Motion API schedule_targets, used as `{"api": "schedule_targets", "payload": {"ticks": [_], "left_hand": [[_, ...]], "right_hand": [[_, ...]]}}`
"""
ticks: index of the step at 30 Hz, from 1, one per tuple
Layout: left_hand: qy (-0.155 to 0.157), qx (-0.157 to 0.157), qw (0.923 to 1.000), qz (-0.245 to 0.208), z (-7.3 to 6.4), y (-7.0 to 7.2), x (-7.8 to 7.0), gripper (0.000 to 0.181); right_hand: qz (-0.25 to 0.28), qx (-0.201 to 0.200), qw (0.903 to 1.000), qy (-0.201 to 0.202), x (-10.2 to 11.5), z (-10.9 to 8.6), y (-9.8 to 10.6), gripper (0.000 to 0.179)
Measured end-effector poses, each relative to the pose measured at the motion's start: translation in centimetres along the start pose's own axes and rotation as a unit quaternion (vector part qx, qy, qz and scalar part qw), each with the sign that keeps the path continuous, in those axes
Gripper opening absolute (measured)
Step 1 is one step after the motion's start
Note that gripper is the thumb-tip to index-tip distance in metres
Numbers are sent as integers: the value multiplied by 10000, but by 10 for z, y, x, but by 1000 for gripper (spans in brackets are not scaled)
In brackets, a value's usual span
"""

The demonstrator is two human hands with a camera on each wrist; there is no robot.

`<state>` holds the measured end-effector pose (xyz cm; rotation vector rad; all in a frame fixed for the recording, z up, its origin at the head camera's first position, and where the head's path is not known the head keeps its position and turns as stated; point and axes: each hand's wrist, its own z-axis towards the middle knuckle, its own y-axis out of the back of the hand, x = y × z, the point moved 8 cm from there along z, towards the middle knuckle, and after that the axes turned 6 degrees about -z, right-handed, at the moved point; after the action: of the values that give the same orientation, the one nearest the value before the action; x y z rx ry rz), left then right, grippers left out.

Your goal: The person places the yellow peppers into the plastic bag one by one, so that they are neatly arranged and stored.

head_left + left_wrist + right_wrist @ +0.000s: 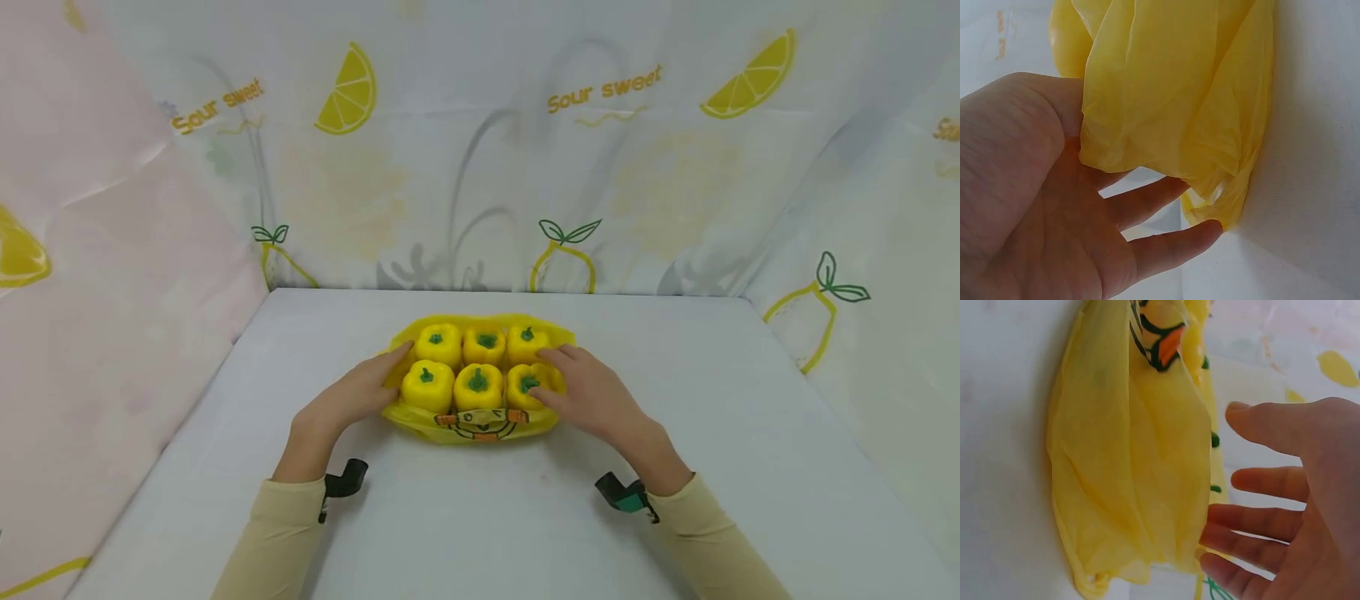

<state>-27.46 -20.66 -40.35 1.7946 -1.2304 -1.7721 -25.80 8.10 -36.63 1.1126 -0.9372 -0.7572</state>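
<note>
A yellow plastic bag [438,429] lies opened out on the table, with several yellow bell peppers [480,387] standing in two rows in it, green stems up. My left hand [358,390] is at the bag's left side. In the left wrist view, the thin plastic [1166,94] covers part of that hand's thumb, and its spread fingers [1175,250] touch the bag's lower corner. Over the right edge reaches my right hand [592,392], fingers apart, near the right-hand peppers. The right wrist view shows its fingertips [1216,534] against the bag's side [1129,462], the thumb standing away from it.
A white table [480,517] extends around the bag. Behind it hangs a lemon-printed cloth [480,167], and similar cloth walls stand at left and right. Small dark devices [347,478] are strapped at both wrists.
</note>
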Motion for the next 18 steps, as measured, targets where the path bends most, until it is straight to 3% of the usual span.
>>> {"api": "schedule_targets", "payload": {"ticks": [5, 10, 14, 18], "left_hand": [[45, -164, 9996, 217, -4, 7, 2, 68], [34, -308, 9991, 288, -7, 15, 2, 65], [-80, -440, 9987, 237, -7, 19, 3, 67], [-371, -808, 9957, 273, -7, 27, 0, 66]], "right_hand": [[230, -512, 9984, 49, -14, 0, 17, 53], [442, -692, 9965, -178, -40, -1, 26, 54], [554, -751, 9947, -432, -64, -3, 32, 55], [646, -822, 9925, -632, -85, -7, 38, 61]]}}
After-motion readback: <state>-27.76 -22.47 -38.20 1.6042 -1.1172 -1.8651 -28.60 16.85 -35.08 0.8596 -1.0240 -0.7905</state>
